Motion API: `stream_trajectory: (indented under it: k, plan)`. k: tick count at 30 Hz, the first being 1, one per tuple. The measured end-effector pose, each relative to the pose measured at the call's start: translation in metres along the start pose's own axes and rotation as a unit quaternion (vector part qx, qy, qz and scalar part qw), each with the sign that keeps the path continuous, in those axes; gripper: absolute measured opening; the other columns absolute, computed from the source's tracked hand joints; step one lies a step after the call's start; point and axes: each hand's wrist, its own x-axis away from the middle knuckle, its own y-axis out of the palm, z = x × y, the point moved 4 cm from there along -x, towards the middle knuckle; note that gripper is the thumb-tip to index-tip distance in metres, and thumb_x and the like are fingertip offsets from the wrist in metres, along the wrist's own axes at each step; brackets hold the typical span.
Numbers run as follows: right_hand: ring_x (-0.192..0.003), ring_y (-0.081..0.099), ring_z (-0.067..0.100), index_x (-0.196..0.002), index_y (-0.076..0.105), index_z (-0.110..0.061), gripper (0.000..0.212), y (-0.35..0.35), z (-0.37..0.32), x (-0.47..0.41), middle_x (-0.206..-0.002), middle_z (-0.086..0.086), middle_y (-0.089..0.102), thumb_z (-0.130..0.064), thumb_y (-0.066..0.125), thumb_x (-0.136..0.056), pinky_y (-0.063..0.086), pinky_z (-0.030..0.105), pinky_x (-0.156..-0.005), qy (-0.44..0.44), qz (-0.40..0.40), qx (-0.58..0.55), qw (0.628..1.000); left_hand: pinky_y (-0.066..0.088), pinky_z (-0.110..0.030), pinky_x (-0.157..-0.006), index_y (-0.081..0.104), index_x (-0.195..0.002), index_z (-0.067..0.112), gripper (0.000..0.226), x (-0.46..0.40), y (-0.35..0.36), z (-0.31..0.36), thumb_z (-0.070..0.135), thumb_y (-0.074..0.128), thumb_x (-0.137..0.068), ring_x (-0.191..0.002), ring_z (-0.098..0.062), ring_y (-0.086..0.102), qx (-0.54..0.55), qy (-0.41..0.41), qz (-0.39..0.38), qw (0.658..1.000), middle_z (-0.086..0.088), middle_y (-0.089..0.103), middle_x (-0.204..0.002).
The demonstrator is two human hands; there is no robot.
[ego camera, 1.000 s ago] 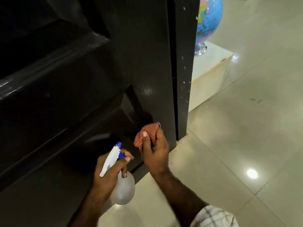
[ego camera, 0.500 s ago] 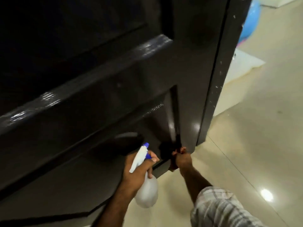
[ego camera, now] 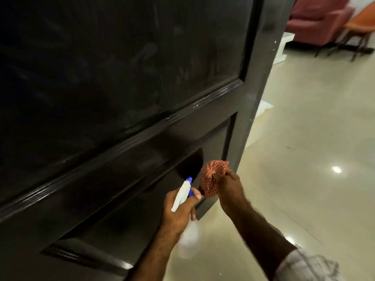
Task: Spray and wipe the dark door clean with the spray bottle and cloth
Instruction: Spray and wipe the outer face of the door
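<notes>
Change: since half a second ago the right hand (ego camera: 228, 187) has lifted off the door's bottom corner, so the cloth (ego camera: 211, 180) shows again, and the view has swung up to take in seats beyond the door.
Bottle: spray bottle (ego camera: 187, 218) hangs low by the door's lower right corner, white head with blue nozzle up, pointed at the lower panel; its clear body is blurred, so the contents cannot be told.
Left hand: left hand (ego camera: 179, 209) grips the bottle's neck, a finger curled over the trigger.
Right hand: clutches the bunched red checked cloth in its fingers, just right of the nozzle.
Cloth: held in front of the lower panel's right end, near the door's edge; whether it touches the wood cannot be told.
Door: dark door (ego camera: 121, 98) fills the left and middle, with a large upper panel, a ridged rail and a lower panel; pale specks dot its right edge, and faint smears show on the upper panel.
Floor: glossy pale floor (ego camera: 314, 159) to the right, with a bright light spot.
Beyond: a pink sofa (ego camera: 316, 23) and an orange table (ego camera: 363, 23) stand at upper right, well apart from the door; a white block (ego camera: 283, 48) sits just past the door's edge.
Sleeve: checked sleeve (ego camera: 308, 266) at the bottom right corner.
</notes>
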Motion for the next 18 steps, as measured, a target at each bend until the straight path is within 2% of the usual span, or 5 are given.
stream_trajectory:
  k: [3, 8, 13, 16, 18]
  plan:
    - [-0.11, 0.073, 0.039, -0.121, 0.072, -0.011, 0.027, -0.011, -0.006, 0.018, -0.111, 0.012, 0.079, -0.004, 0.055, -0.101, 0.06, 0.056, -0.095, -0.01, 0.035, -0.007, 0.999, 0.057, -0.038, -0.065, 0.069, -0.105, 0.019, 0.022, 0.009, -0.003, 0.007, 0.01, 0.08, -0.089, -0.056, -0.024, 0.057, 0.005, 0.008, -0.013, 1.0, -0.01, 0.077, -0.096]
    - [-0.1, 0.069, 0.059, -0.118, 0.074, 0.001, 0.033, -0.068, -0.009, 0.041, -0.11, 0.036, 0.071, 0.0, 0.049, -0.097, 0.055, 0.079, -0.086, -0.013, 0.068, -0.028, 0.997, 0.053, -0.041, -0.066, 0.068, -0.096, 0.02, 0.019, 0.018, 0.019, 0.014, 0.006, 0.079, -0.089, -0.054, -0.027, 0.052, 0.023, 0.016, -0.056, 0.998, -0.011, 0.077, -0.098]
    - [-0.098, 0.072, 0.047, -0.121, 0.069, -0.006, 0.031, -0.107, -0.024, 0.045, -0.11, 0.023, 0.076, 0.001, 0.044, -0.104, 0.062, 0.059, -0.082, -0.024, 0.083, -0.04, 0.995, 0.058, -0.04, -0.066, 0.067, -0.105, 0.019, 0.039, 0.019, 0.059, 0.018, 0.034, 0.084, -0.073, -0.054, -0.021, 0.055, 0.033, 0.015, -0.078, 0.996, -0.011, 0.077, -0.094]
    - [-0.093, 0.071, 0.047, -0.124, 0.069, -0.002, 0.032, -0.096, -0.036, 0.039, -0.105, 0.023, 0.077, 0.003, 0.046, -0.103, 0.06, 0.051, -0.073, -0.033, 0.048, -0.027, 0.998, 0.056, -0.036, -0.061, 0.071, -0.109, 0.008, 0.032, 0.019, 0.07, 0.022, 0.018, 0.087, -0.084, -0.055, -0.022, 0.056, 0.018, 0.041, -0.068, 0.997, -0.013, 0.077, -0.094]
    - [-0.097, 0.072, 0.047, -0.121, 0.071, 0.0, 0.029, -0.081, -0.047, 0.028, -0.104, 0.021, 0.078, 0.004, 0.049, -0.102, 0.06, 0.054, -0.08, -0.044, 0.031, -0.022, 0.998, 0.05, -0.032, -0.051, 0.076, -0.097, -0.001, 0.017, 0.022, 0.071, 0.034, 0.008, 0.084, -0.085, -0.049, -0.024, 0.052, 0.007, 0.105, -0.066, 0.992, -0.023, 0.074, -0.087]
